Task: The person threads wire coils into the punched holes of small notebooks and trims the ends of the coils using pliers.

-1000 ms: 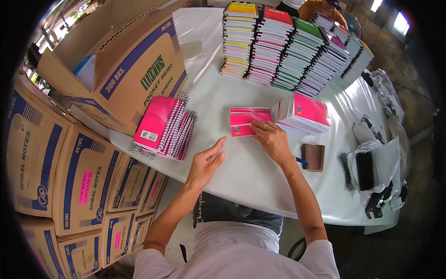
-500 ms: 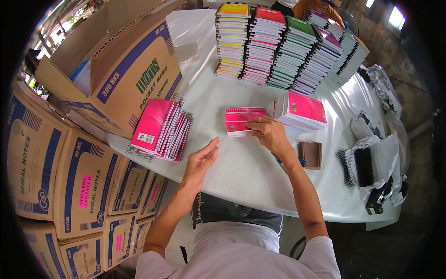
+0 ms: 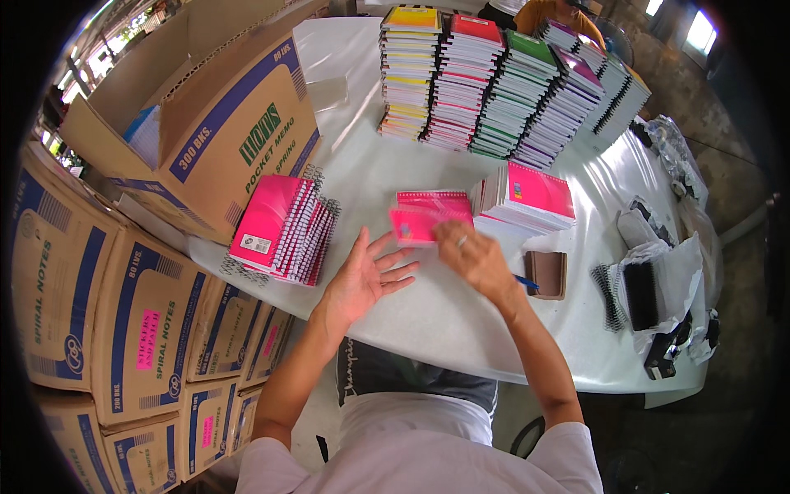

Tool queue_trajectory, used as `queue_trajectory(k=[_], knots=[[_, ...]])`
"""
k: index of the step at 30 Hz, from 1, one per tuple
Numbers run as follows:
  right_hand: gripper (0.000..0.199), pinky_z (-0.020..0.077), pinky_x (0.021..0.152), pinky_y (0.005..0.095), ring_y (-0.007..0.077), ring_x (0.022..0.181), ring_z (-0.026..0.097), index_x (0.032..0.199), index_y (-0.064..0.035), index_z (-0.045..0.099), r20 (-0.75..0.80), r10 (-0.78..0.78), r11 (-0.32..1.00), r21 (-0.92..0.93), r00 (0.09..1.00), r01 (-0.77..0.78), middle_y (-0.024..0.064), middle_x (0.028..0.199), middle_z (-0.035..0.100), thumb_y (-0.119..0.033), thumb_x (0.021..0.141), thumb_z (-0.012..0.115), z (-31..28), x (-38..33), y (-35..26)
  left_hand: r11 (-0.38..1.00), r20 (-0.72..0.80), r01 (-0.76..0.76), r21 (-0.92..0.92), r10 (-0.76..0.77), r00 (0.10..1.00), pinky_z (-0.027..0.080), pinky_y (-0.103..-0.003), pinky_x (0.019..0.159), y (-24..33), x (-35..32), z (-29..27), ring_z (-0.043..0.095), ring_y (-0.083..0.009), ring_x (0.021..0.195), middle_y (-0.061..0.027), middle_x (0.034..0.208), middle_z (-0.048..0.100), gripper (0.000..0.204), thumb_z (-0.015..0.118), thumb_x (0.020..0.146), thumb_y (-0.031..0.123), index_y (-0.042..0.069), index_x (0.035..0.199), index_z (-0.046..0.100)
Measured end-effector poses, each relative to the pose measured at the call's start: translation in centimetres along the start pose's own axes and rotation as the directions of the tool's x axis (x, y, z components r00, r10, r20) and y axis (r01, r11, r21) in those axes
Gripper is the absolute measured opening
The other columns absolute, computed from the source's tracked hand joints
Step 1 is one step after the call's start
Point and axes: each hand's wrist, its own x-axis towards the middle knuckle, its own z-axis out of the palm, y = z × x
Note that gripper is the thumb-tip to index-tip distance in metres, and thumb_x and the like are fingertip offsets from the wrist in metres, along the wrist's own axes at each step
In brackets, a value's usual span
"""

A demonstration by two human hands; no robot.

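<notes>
We count five tall stacks of notebooks [image 3: 510,78] at the back. We see two pink piles [image 3: 284,230] nearer us, one open box [image 3: 222,123], one brown wallet [image 3: 546,273] and two hands [image 3: 366,280].

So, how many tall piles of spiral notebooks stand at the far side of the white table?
5: yellow-topped pile, red-topped pile, green-topped pile, purple-topped pile, and a dark-spined pile at the right end. More could be hidden behind them.

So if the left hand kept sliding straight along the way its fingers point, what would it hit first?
Most likely the small pink spiral notebooks lying flat on the white table. The left hand lies open, fingers aimed up and right at them. The right hand already rests on them. Depth is hard to judge.
</notes>
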Motion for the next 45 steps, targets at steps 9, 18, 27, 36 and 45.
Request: queue_trajectory(k=[9, 18, 27, 36, 45], knots=[[0.06, 0.0404, 0.106, 0.0329, 0.0204, 0.119, 0.054, 0.132, -0.0001, 0.045, 0.186, 0.781, 0.21, 0.82, 0.596, -0.532, 0.0107, 0.12, 0.06, -0.015, 0.084, 0.077, -5.6, -5.1, -5.4, 0.668, 0.313, -0.339, 0.662, 0.164, 0.935, 0.039, -0.031, 0.108, -4.6, -0.8, -0.4, 0.048, -0.0179, 0.133, -0.0106, 0.147, 0.051, 0.052, 0.058, 0.099, 0.008, 0.003, 0.148, 0.043], [0.038, 0.0469, 0.095, 0.0319, 0.0182, 0.106, 0.059, 0.119, -0.0051, 0.042, 0.465, 0.74, -0.284, 0.871, 0.486, -0.402, 0.0118, 0.113, 0.061, 0.003, 0.091, 0.066, -2.1, -8.6, -10.3, 0.185, 0.312, -0.433, 0.882, 0.458, 0.832, 0.03, -0.041, 0.115, -8.1, -1.9, -0.3, 0.04, -0.0324, 0.141, -0.0182, 0.156, 0.036, 0.092, 0.07, 0.09, 0.015, 0.008, 0.159, 0.01], [0.028, 0.0505, 0.087, 0.0352, 0.03, 0.103, 0.065, 0.114, 0.0014, 0.054, 0.271, 0.655, 0.395, 0.673, 0.705, -0.625, 0.017, 0.111, 0.064, -0.001, 0.088, 0.066, -6.4, -9.3, -6.4, -0.803, 0.545, -0.236, 0.548, 0.129, 0.828, 0.028, -0.059, 0.113, -8.7, -0.6, 5.3, 0.042, -0.0402, 0.137, -0.0096, 0.145, 0.052, 0.067, 0.069, 0.086, 0.032, 0.014, 0.147, 0.046], [0.024, 0.0393, 0.085, 0.0454, 0.03, 0.099, 0.057, 0.099, -0.0064, 0.068, -0.094, 0.895, 0.315, -0.557, 0.435, -0.768, 0.0127, 0.103, 0.063, -0.016, 0.078, 0.075, -9.5, -26.2, 8.8, -0.818, 0.588, -0.284, 0.501, 0.081, 0.805, 0.027, -0.061, 0.112, -8.5, -0.9, 6.2, 0.051, -0.0369, 0.13, -0.0046, 0.136, 0.061, 0.061, 0.07, 0.086, 0.027, 0.02, 0.144, 0.05], [0.01, 0.0429, 0.083, 0.0421, 0.0272, 0.086, 0.061, 0.087, -0.0051, 0.068, -0.138, 0.674, 0.599, -0.474, 0.726, -0.646, 0.0075, 0.087, 0.062, -0.006, 0.078, 0.073, -12.9, -23.1, 9.7, -0.78, 0.555, -0.273, 0.563, 0.113, 0.824, 0.027, -0.06, 0.111, -8.5, -0.7, 5.9, 0.052, -0.0373, 0.128, -0.0074, 0.134, 0.061, 0.062, 0.071, 0.085, 0.03, 0.02, 0.143, 0.051]])
